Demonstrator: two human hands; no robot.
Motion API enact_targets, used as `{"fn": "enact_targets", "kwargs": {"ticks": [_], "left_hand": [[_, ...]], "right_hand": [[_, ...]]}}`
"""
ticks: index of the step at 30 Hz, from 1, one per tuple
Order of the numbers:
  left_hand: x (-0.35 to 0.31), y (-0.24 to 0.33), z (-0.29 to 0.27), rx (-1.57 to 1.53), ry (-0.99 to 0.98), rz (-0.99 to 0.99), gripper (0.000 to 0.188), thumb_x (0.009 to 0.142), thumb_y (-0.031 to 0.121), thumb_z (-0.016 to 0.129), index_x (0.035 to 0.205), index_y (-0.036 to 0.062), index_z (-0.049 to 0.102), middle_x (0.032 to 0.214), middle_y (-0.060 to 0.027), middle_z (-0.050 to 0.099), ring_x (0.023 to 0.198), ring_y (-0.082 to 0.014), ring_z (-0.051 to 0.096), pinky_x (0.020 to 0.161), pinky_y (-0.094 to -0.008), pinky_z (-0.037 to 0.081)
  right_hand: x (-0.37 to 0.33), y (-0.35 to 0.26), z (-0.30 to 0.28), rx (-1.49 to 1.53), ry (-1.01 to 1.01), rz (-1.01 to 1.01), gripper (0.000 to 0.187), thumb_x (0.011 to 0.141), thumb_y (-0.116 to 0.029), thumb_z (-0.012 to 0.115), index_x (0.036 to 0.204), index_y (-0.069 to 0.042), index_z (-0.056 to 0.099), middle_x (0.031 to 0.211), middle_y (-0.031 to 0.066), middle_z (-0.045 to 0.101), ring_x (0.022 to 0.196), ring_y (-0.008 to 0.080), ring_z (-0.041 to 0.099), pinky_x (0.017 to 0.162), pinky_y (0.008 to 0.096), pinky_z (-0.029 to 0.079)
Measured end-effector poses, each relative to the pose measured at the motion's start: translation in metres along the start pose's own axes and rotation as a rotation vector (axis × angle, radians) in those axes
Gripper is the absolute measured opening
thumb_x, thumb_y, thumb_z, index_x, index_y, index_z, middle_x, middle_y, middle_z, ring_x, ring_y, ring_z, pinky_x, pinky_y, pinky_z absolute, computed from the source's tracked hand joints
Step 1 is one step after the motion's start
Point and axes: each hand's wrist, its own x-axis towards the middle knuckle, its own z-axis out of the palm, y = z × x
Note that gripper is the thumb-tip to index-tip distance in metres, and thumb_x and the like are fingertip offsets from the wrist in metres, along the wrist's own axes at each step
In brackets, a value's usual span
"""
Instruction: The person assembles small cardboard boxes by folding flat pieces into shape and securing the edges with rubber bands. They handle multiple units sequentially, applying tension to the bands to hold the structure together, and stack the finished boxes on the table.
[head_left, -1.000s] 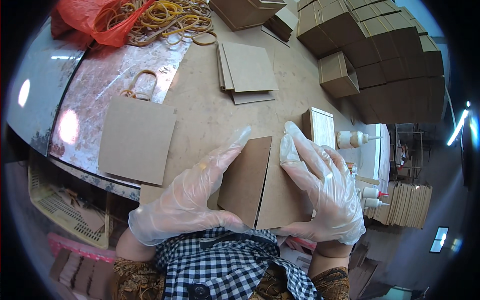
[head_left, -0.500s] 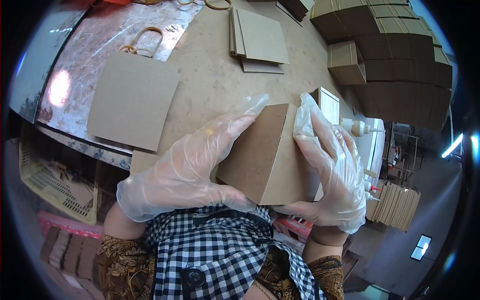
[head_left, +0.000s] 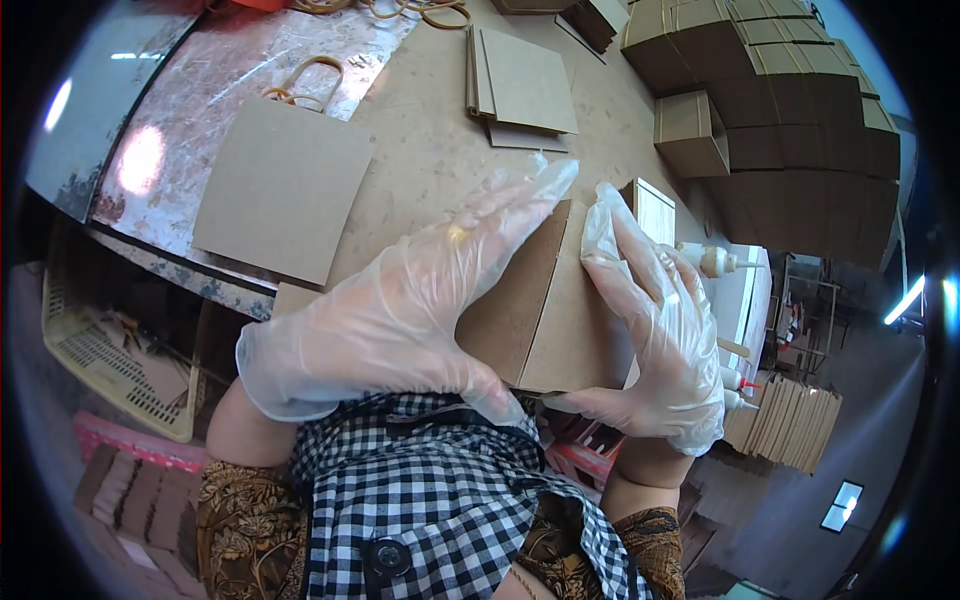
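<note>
Box (head_left: 572, 330) btwn LH (head_left: 400, 310) & RH (head_left: 662, 335)

The brown worktable (head_left: 420, 135) carries a scuffed, pale sheet (head_left: 225, 90) at left. A square brown board panel (head_left: 285, 190) lies near left, tan rubber bands (head_left: 320, 60) just beyond. Stacked square brown boards (head_left: 525, 85) lie far centre; an open brown board box (head_left: 682, 122) sits far right.

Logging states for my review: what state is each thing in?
Held box: two panels meeting at a ridge
Left hand: gloved, spread against the box
Right hand: gloved, curved around the box
Square board: lying flat
Board stack: uneven
Small box: open end showing
Rubber bands: loose
Yellow crate: partly filled
</note>
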Motion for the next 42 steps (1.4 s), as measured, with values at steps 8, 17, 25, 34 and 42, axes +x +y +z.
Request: {"fn": "enact_targets", "kwargs": {"ticks": [8,17,25,34,42], "left_hand": [[0.0076,-0.0036,0.0000,-0.168,-0.047,-0.041,0.144,0.046,0.053,0.095,0.158,0.0020,0.020,0.159,-0.0217,0.030,0.149,-0.0364,0.027,0.122,-0.0434,0.024],[0.0059,-0.0048,0.0021,-0.151,-0.030,-0.058,0.143,0.045,0.051,0.097,0.158,0.0044,0.023,0.157,-0.0214,0.034,0.147,-0.0364,0.032,0.121,-0.0438,0.027],[0.0056,-0.0031,0.0021,-0.115,-0.028,-0.047,0.140,0.048,0.047,0.097,0.157,0.0013,0.023,0.158,-0.0218,0.033,0.148,-0.0358,0.030,0.122,-0.0429,0.026],[0.0054,0.0025,-0.0002,-0.157,-0.037,-0.088,0.139,0.049,0.049,0.097,0.157,0.0012,0.023,0.159,-0.0205,0.032,0.150,-0.0328,0.028,0.123,-0.0420,0.024],[0.0060,0.0021,-0.0006,-0.215,-0.047,-0.115,0.139,0.051,0.052,0.096,0.158,0.0009,0.022,0.159,-0.0205,0.032,0.150,-0.0319,0.028,0.123,-0.0416,0.023]], "right_hand": [[-0.0003,0.0006,0.0010,0.015,0.002,0.004,0.101,0.038,-0.037,0.091,0.131,-0.011,0.059,0.153,0.0177,0.045,0.134,0.0362,0.048,0.112,0.0485,0.035],[-0.0024,0.0025,0.0083,0.012,0.034,-0.004,0.095,0.040,-0.037,0.089,0.128,-0.013,0.062,0.150,0.0191,0.048,0.133,0.0383,0.050,0.108,0.0500,0.037],[-0.0003,0.0007,0.0058,0.029,0.026,-0.006,0.093,0.038,-0.029,0.090,0.125,-0.012,0.064,0.150,0.0198,0.047,0.133,0.0381,0.050,0.108,0.0497,0.038],[0.0001,0.0001,0.0013,0.016,0.020,-0.011,0.094,0.039,-0.032,0.090,0.126,-0.010,0.063,0.150,0.0209,0.048,0.130,0.0381,0.052,0.105,0.0489,0.041],[0.0006,0.0023,0.0012,0.029,0.019,-0.029,0.095,0.042,-0.037,0.090,0.129,-0.010,0.061,0.151,0.0211,0.046,0.130,0.0380,0.052,0.104,0.0491,0.041]]}}
